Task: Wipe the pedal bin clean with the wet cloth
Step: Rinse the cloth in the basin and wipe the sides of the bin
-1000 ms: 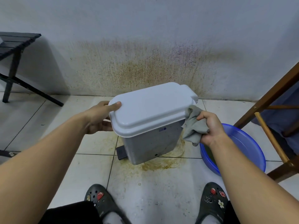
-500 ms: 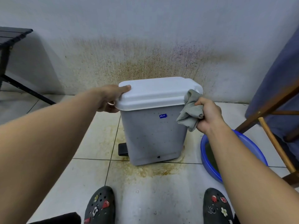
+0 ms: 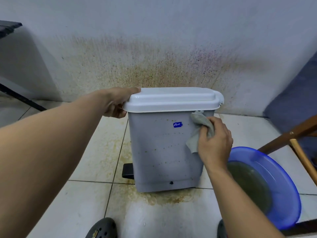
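– Since the pedal bin (image 3: 163, 152) stands upright in the middle of the frame, against the stained wall (image 3: 154, 31), where do the hands sit on it?

– One at each side; the left hand (image 3: 116, 103) clasps the left edge of the lid (image 3: 171, 98), thumb on top and fingers curled beneath; the right hand (image 3: 214, 143) bunches the wet cloth (image 3: 197, 133) and presses it on the upper right of the front face, just below the lid's rim.

– So neither hand is free?

– Neither; each is closed on something, and they're well apart, the bin's width between them.

– Which way does the dirt lie from the cloth?

– Leftward and down; brown specks dot the face around the blue sticker (image 3: 177, 124) and toward the base; the bin's long axis runs vertical, so I'd judge top-to-bottom strokes, worked across toward the left, suit it best; the right hand is nearer that face, the left merely steadies.

– Anything close by?

– The black pedal (image 3: 127, 170) juts out at the bin's lower left; the blue basin (image 3: 283, 194) of murky water sits at lower right of the frame, just beside the bin.
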Available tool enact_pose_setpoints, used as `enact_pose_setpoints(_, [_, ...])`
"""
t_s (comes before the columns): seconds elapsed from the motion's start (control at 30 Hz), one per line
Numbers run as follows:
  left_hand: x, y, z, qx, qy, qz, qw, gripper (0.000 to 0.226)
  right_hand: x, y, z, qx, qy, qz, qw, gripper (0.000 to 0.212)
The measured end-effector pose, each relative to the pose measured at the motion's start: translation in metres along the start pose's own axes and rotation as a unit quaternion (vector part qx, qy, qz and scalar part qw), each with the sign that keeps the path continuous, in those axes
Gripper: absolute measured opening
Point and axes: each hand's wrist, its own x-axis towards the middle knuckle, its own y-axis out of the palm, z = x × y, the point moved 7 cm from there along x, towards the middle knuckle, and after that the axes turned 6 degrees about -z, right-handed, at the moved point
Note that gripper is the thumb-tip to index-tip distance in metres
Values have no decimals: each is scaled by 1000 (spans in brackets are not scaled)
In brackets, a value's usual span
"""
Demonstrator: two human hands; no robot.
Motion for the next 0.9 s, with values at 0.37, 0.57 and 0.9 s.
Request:
enact_pose_setpoints(0.37, [1,2,-3,20,2,1,1000,46,-4,-22,-25,116,269,-37,955,21])
enact_pose_setpoints(0.57, [-5,3,-3,10,4,0,1000,44,-2,-14,-5,164,264,7,951,56])
enact_pose_setpoints(0.9, [-7,3,-5,27,21,0,999,50,-33,24,29,131,225,-23,965,49])
